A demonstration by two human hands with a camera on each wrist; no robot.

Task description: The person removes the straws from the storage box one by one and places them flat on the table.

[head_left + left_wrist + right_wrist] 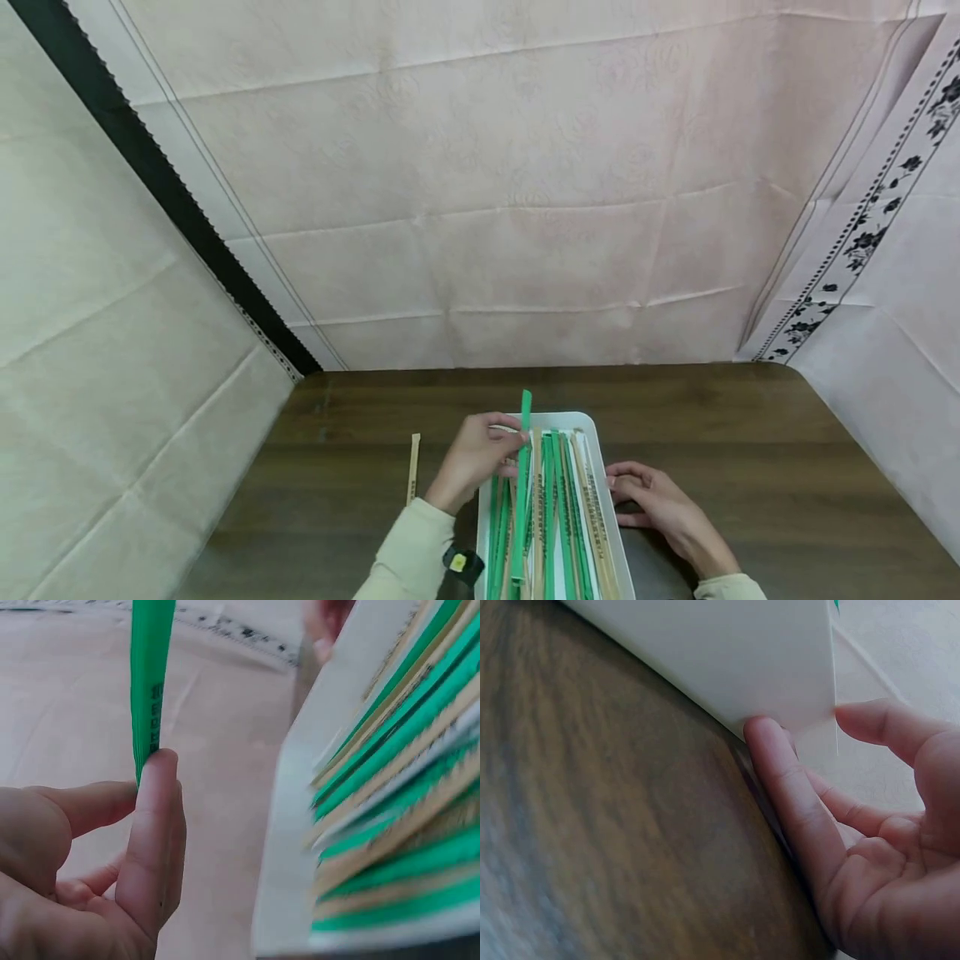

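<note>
- Head view: shows pale creased cloth (480, 183) behind a brown wood-grain table (360, 417), with a white tray (612, 525) near the front. Has a green strip (521, 517) held above the tray's left part by the left hand (483, 454), plus the right hand (663, 504) at the right side. Looks early on: one tan strip (413, 467) outside, left of the tray; many printed green and tan strips (551, 508) left inside.
- Left wrist view: shows thumb and fingertips pinching the green strip, dark-lettered, apart from the tray.
- Right wrist view: shows thumb and finger grasping the tray's wall.
</note>
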